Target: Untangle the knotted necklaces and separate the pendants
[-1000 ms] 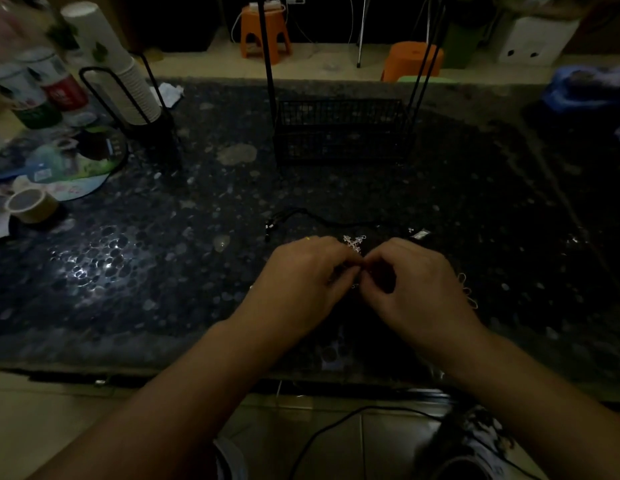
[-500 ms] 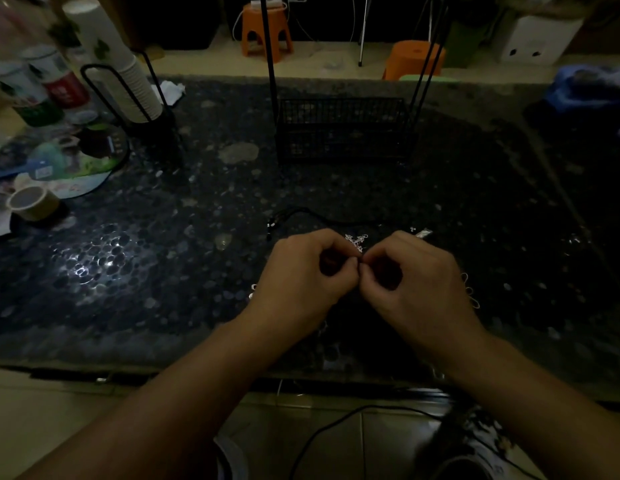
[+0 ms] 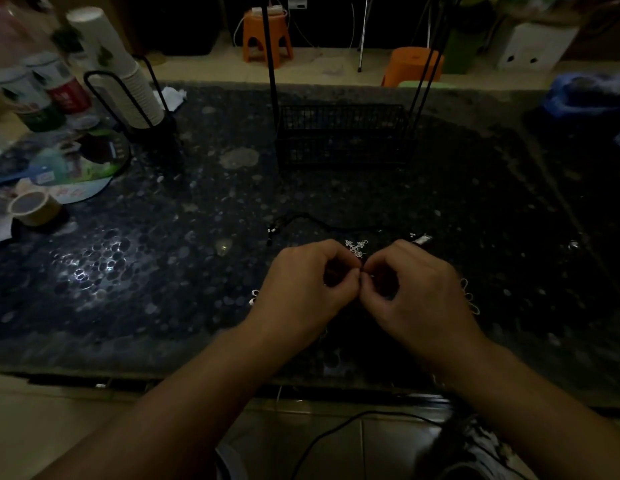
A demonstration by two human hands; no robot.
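Observation:
The tangled necklaces lie on the dark speckled table (image 3: 163,258) near its front edge. My left hand (image 3: 301,289) and my right hand (image 3: 416,292) meet fingertip to fingertip over them, both pinched on the knotted strands at about the middle. A silver pendant (image 3: 356,245) shows just beyond the fingertips. A black cord (image 3: 315,218) curves away to the left and ends in small beads. A silver looped chain (image 3: 470,297) pokes out to the right of my right hand, another bit (image 3: 254,296) left of my left hand. The knot itself is hidden by my fingers.
A black wire basket (image 3: 343,136) stands at the back middle. At the back left are a stack of paper cups in a wire holder (image 3: 128,88), cans (image 3: 55,91), a round fan (image 3: 59,164) and a tape roll (image 3: 33,207). A blue bag (image 3: 585,95) lies far right.
Both hands have shifted slightly away from me and my left fingers have curled tighter; the fingertips stay pinched together on the strands.

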